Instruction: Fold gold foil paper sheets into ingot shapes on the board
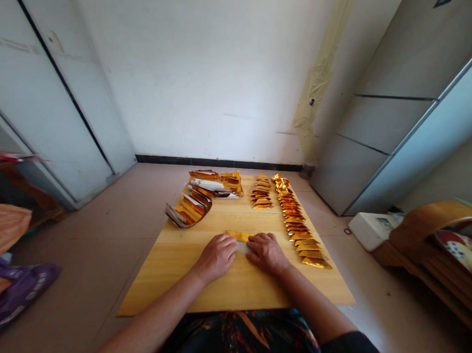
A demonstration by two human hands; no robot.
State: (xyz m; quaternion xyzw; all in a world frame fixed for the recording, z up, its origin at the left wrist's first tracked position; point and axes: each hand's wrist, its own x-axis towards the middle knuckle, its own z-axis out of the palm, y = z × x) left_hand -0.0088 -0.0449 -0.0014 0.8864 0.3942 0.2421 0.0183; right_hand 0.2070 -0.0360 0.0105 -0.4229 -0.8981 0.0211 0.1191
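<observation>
Both hands work at a small sheet of gold foil paper (239,236), lying near the middle of the wooden board. Its far part shows gold, and a greyish-white strip shows on the near side, between the hands. Closed fingers of my left hand (218,255) press on the sheet's left end. At its right end, my right hand (269,253) has its fingers curled and pressed down on the paper. The fingertips and the paper under them are partly hidden.
A long row of folded gold foil pieces (297,223) runs along the board's (173,284) right side, with a shorter row (262,193) beside it. Curled stacks of gold foil sheets (190,208) lie at the far left. A fridge (366,142) stands beyond, right.
</observation>
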